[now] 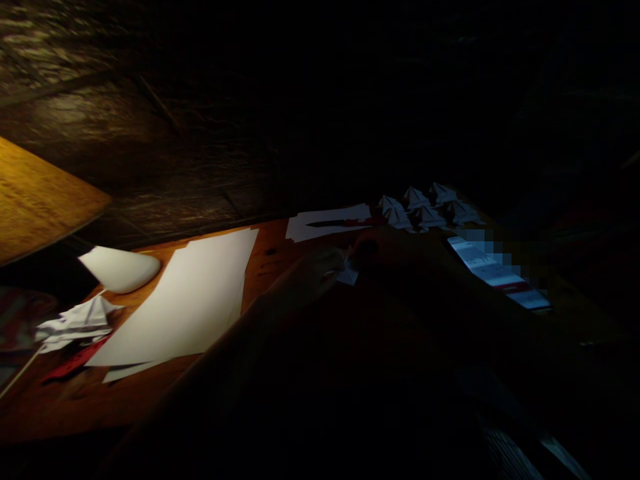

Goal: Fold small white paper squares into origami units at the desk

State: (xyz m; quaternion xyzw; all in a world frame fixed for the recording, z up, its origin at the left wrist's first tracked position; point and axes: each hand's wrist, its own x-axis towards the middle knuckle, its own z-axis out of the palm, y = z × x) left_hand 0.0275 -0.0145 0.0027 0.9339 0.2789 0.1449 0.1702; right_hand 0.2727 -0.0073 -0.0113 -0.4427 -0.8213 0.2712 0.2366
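Pinching a small paper [347, 273] over the table [270, 247], the left hand [307, 275] closes on its edge while the right hand [383, 250] meets it in shadow, grip unclear; seemingly mid-fold, so the next crease needs squarely aligned edges.

Matt white paper sheets [193, 300] lie on a smooth, orange-brown wooden table [270, 257].

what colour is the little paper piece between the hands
White; the paper piece shows best in the head view.
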